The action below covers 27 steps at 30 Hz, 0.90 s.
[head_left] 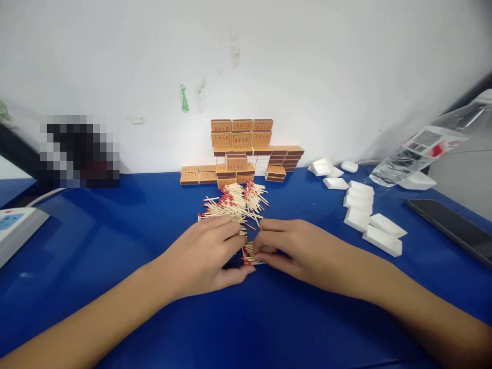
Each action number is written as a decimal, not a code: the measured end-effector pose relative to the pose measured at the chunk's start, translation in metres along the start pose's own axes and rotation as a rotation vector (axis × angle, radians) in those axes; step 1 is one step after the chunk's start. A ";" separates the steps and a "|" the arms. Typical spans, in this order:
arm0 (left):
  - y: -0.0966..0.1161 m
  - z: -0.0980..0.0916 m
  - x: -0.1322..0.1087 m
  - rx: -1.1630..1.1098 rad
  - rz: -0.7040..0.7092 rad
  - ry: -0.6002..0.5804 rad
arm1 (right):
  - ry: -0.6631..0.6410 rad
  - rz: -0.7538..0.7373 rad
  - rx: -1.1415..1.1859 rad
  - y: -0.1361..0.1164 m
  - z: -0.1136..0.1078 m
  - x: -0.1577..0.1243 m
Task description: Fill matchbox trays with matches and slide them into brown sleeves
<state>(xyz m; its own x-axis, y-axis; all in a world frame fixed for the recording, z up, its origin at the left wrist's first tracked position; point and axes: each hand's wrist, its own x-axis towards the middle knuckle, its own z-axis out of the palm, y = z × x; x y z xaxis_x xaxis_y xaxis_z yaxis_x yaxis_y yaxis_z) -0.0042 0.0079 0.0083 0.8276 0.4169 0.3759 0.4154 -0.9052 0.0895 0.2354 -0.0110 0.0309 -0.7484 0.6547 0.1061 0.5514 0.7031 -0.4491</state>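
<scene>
A small white matchbox tray (243,251) holding red-tipped matches (249,260) lies on the blue table between my two hands. My left hand (209,253) is at its left end, the thumb by the near corner and the curled fingers by the far side, gripping it. From the right, my right hand (290,248) reaches over the tray with bent fingers pressed together on the matches; its fingertips are partly hidden. Just beyond the hands spreads a heap of loose matches (234,202), their heads mostly red, and my left fingers cover its near edge.
Stacked matchboxes (241,139) stand against the white wall behind the heap. Several empty white trays (358,210) lie at the right, near a tilted plastic bottle (418,146) and a dark phone (449,223). A white power strip (23,233) sits at the left edge.
</scene>
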 end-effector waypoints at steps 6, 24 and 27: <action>0.000 0.000 0.000 0.011 0.013 0.018 | 0.076 0.063 -0.024 0.000 0.002 0.002; -0.001 0.000 0.000 -0.013 0.005 -0.004 | 0.020 0.032 0.150 -0.003 0.000 0.003; -0.002 -0.001 0.000 0.001 0.016 -0.002 | 0.028 0.055 0.206 -0.002 -0.003 0.004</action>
<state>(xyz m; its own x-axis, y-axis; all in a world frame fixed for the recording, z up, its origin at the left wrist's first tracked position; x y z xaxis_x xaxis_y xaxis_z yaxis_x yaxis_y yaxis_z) -0.0058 0.0098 0.0085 0.8348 0.4029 0.3752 0.4027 -0.9116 0.0831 0.2324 -0.0092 0.0345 -0.7070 0.7001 0.0994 0.5023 0.5962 -0.6263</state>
